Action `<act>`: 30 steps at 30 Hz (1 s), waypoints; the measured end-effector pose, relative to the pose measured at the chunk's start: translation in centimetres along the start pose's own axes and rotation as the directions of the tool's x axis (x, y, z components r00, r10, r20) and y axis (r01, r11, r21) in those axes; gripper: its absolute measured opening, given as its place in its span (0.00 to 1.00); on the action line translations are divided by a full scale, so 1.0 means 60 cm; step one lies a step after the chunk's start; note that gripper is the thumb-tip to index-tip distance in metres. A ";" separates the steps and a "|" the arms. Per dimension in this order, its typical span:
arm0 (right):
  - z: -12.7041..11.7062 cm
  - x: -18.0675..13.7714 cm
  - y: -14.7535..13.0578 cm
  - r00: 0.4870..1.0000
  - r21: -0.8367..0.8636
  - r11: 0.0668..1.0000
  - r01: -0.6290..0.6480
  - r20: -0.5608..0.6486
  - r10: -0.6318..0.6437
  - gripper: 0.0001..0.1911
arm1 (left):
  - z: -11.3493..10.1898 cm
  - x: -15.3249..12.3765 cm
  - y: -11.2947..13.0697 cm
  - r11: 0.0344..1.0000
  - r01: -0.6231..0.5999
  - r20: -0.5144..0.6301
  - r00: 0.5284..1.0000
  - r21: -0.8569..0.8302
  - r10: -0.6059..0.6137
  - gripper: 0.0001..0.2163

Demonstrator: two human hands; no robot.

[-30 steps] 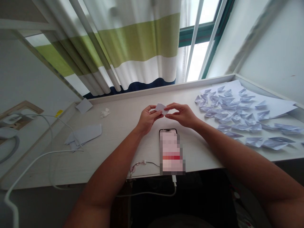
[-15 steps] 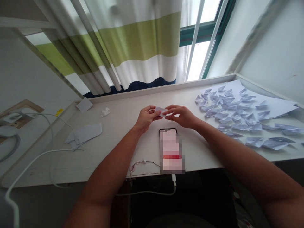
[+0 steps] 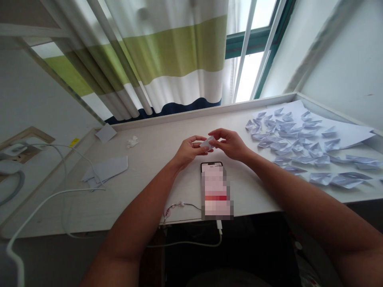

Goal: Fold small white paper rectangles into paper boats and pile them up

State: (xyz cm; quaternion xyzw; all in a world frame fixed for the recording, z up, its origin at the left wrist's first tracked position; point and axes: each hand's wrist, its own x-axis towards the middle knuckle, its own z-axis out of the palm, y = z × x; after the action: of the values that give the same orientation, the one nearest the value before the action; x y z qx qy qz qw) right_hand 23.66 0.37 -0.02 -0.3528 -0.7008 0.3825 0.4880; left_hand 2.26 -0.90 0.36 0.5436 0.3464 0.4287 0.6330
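Note:
A small folded piece of white paper (image 3: 207, 143) is pinched between both hands above the desk (image 3: 149, 175). My left hand (image 3: 187, 151) grips its left side with thumb and fingers closed. My right hand (image 3: 231, 144) pinches its right side from above. Just below the hands a phone (image 3: 216, 189) lies flat on the desk, a cable plugged into its near end.
Several folded paper boats (image 3: 287, 139) lie spread over the right of the desk, on and beside large white sheets (image 3: 344, 133). Cut paper pieces (image 3: 106, 169) and a crumpled scrap (image 3: 132, 141) sit at the left. White cables (image 3: 60, 191) trail off the left edge. A striped curtain (image 3: 167, 59) hangs behind.
Both hands have turned the folded paper a little; it now looks narrower and sits lower between the fingertips. The arms have stayed in place.

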 end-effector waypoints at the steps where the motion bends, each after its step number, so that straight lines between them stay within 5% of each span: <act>1: 0.001 0.000 0.001 1.000 0.013 1.000 -0.008 -0.005 0.008 0.24 | 0.002 0.000 -0.001 1.000 -0.012 0.001 1.000 0.007 0.012 0.27; 21: -0.007 0.001 -0.010 0.985 0.184 0.973 -0.137 0.131 0.114 0.23 | 0.021 -0.007 0.003 0.998 -0.051 0.064 0.997 0.034 0.048 0.22; 30: 0.006 -0.004 -0.005 0.990 0.004 0.998 -0.058 0.128 0.057 0.21 | 0.026 -0.004 -0.002 0.991 -0.109 -0.021 0.994 0.078 0.111 0.20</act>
State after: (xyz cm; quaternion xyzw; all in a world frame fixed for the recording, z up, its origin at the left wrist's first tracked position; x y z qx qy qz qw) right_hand 23.32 -0.02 0.05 -0.3459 -0.7185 0.4209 0.4324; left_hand 3.58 -1.72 0.48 0.5803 0.3399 0.4563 0.5826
